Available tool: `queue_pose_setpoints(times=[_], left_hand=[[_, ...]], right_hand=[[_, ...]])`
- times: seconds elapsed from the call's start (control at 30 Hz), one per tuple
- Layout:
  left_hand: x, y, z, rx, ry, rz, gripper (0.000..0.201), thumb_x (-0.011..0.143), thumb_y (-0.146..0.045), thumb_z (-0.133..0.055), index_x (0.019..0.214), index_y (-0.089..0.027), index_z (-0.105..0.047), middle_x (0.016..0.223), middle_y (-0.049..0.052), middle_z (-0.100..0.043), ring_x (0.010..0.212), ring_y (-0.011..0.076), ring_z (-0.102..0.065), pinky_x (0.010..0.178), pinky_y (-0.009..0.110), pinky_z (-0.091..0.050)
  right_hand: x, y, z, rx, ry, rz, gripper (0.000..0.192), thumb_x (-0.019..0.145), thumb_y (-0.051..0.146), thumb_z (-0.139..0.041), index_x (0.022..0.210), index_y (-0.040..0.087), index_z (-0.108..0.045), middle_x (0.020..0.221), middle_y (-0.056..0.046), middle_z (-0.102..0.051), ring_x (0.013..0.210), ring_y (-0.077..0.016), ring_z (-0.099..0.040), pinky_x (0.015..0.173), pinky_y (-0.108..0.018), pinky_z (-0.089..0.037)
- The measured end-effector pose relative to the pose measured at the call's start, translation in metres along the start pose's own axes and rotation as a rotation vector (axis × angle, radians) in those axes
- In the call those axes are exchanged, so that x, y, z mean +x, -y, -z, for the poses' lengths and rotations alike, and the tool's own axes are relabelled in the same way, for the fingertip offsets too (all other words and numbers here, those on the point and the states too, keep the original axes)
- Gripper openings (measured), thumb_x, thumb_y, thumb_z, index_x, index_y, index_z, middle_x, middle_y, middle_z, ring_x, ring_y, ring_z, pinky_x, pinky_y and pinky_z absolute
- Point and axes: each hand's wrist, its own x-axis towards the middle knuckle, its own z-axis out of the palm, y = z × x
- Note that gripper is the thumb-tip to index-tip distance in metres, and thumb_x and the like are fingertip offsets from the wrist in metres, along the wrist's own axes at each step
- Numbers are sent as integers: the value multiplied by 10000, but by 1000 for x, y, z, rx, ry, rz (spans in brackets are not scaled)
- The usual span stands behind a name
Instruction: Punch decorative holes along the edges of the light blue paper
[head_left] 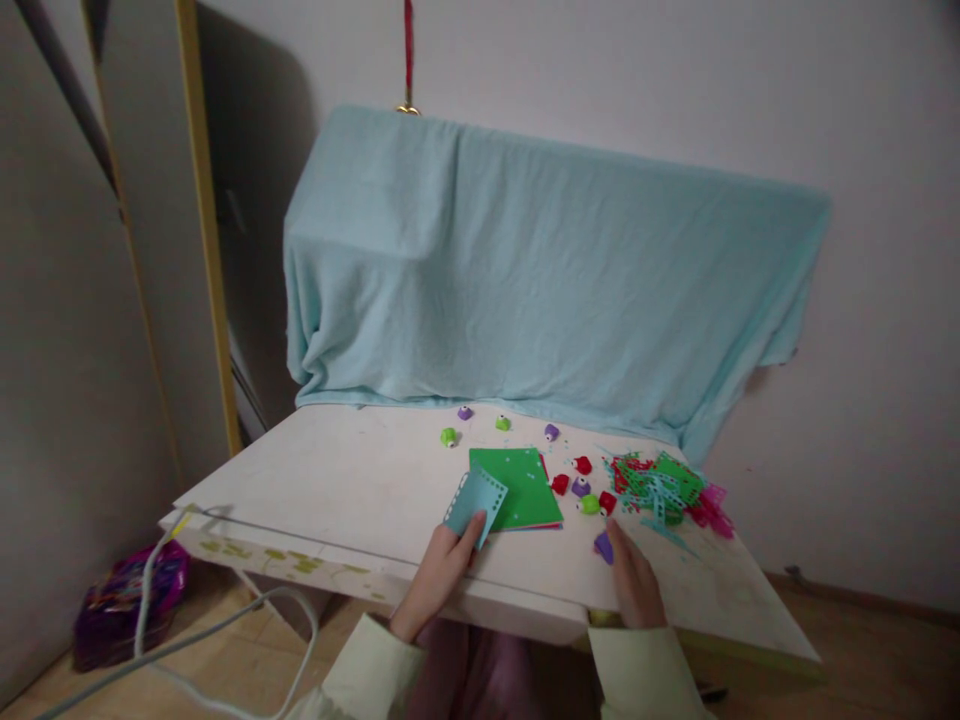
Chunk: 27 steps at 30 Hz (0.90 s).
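A: On the white table [315, 480], near edge: left hand [439, 575] pinches a light-blue paper piece [474, 503] with a row of punched holes along its top edge. Right hand [632, 580] has its fingers on a purple punch [604, 546]; can't tell if it's gripped or just touched.

B: Step?

A: Looks like mid-punching: paper up, punch being fetched. Next move likely needs the paper edge fed squarely into the punch slot.

B: Counts?

A: Small punches, roughly ten: three green, three red, four purple. One green sheet stack [517, 487], just beside the blue piece. One scrap pile [664, 490], pieces uncountable.
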Motion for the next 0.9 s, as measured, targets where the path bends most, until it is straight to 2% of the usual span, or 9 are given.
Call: queue_pose_setpoints(times=[0.1, 0.2, 0.27, 0.37, 0.43, 0.5, 0.63, 0.8, 0.9], left_hand=[[1, 3, -1, -6, -2, -20, 404, 861, -484, -419, 800, -137, -617, 802, 51, -641, 809, 223, -549, 781, 301, -403], [1, 5, -1, -14, 5, -28, 395, 869, -480, -411, 810, -145, -611, 778, 38, -636, 779, 212, -550, 767, 295, -398], [1, 5, 0, 0, 17, 6, 414, 868, -494, -406, 769, -146, -607, 684, 23, -612, 686, 198, -536, 697, 288, -399], [1, 6, 0, 15, 19, 31, 433, 858, -514, -410, 727, -148, -601, 596, 4, -566, 603, 181, -500, 622, 275, -378], [2, 8, 0, 8, -17, 34, 436, 847, -530, -422, 698, -154, -585, 580, -5, -543, 595, 174, -486, 603, 266, -364], [4, 12, -1, -6, -108, 72, 456, 834, -561, -422, 659, -160, -552, 555, -17, -509, 569, 162, -461, 576, 259, -346], [7, 18, -1, -55, -278, 142, 485, 806, -617, -420, 607, -179, -488, 520, -32, -455, 528, 146, -411, 537, 255, -316], [7, 12, 2, -68, -273, 135, 480, 775, -633, -444, 610, -188, -517, 498, -27, -467, 553, 166, -444, 553, 263, -337], [6, 13, 3, -61, -249, 124, 464, 783, -606, -461, 621, -177, -532, 507, -27, -469, 553, 158, -445, 556, 258, -345]], right_hand=[[1, 5, 7, -105, -133, 144, 277, 680, 443, -686, 858, 231, -679, 1083, -26, -662, 1249, -248, -399, 1023, -317, -353], [-5, 7, 6, -98, -161, 135, 369, 669, 477, -690, 927, 214, -669, 1161, -35, -622, 1261, -257, -381, 1042, -320, -331], [-10, 6, 3, -38, -90, 73, 445, 663, 518, -685, 967, 195, -656, 1162, -53, -619, 1201, -270, -458, 1005, -329, -384], [-17, 5, -2, 101, 122, -108, 521, 686, 591, -633, 950, 143, -647, 1040, -102, -668, 983, -288, -623, 870, -372, -500], [-22, 5, -8, 156, 218, -216, 546, 702, 617, -603, 914, 115, -647, 958, -125, -689, 870, -289, -666, 812, -388, -528], [-27, 7, -18, 171, 281, -259, 550, 721, 623, -579, 882, 102, -649, 929, -137, -694, 830, -284, -677, 807, -391, -529], [-46, 10, -56, 161, 447, -239, 550, 762, 628, -527, 867, 100, -639, 923, -147, -689, 811, -284, -679, 781, -408, -533], [-69, -2, -106, 153, 572, -145, 447, 768, 590, -552, 931, 179, -618, 921, -87, -681, 826, -268, -671, 704, -372, -553], [-69, -7, -112, 150, 574, -140, 449, 760, 591, -559, 945, 186, -620, 909, -77, -679, 851, -254, -663, 735, -359, -543]])
